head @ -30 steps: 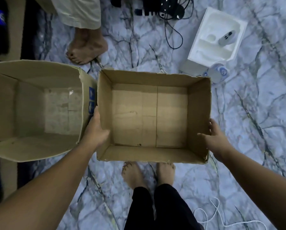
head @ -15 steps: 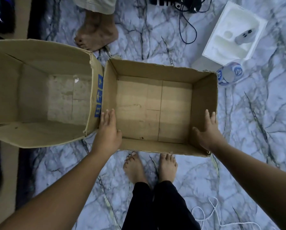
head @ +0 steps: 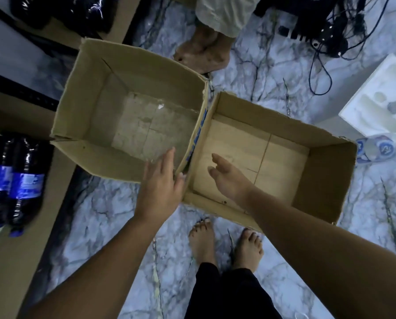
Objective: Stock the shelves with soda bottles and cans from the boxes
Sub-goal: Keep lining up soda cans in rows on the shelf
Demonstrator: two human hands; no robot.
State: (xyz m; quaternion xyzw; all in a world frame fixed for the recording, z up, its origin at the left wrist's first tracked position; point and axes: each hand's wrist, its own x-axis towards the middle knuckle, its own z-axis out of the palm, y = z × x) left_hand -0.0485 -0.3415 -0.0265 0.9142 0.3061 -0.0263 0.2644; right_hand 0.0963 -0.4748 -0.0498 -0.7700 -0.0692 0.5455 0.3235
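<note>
Two open brown cardboard boxes are set side by side on a grey-white marble-patterned floor [head: 114, 210], touching along one wall. The deeper brown cardboard box [head: 89, 93] is located at the left and farther away; the shallower brown cardboard box [head: 326, 180] is located at the right and nearer, with its pale bottom panel exposed. The left hand [head: 160, 189] is positioned at the near corner where the two boxes meet, its fingers straight over the near wall of the deeper box; nothing is gripped. The right hand [head: 229, 180] is held over the near left part of the shallower box's interior, fingers loosely extended, and nothing is held. The hands are close together but apart. Dark plastic soda bottles with blue labels [head: 15, 180] are laid on a brown board surface [head: 20, 261] at the near left, well apart from the boxes. A shrink-wrapped pack of dark bottles [head: 61, 12] is seen at the far left. The wearer's bare feet [head: 224, 245] are placed just near of the shallower box. A second person's bare feet [head: 201, 54] are seen beyond the boxes. A white moulded foam tray [head: 376, 97] is located at the far right, a clear plastic bottle with a blue-and-white label [head: 374, 148] is laid just right of the shallower box, and a tangle of black cables [head: 319, 26] is located at the far right.
</note>
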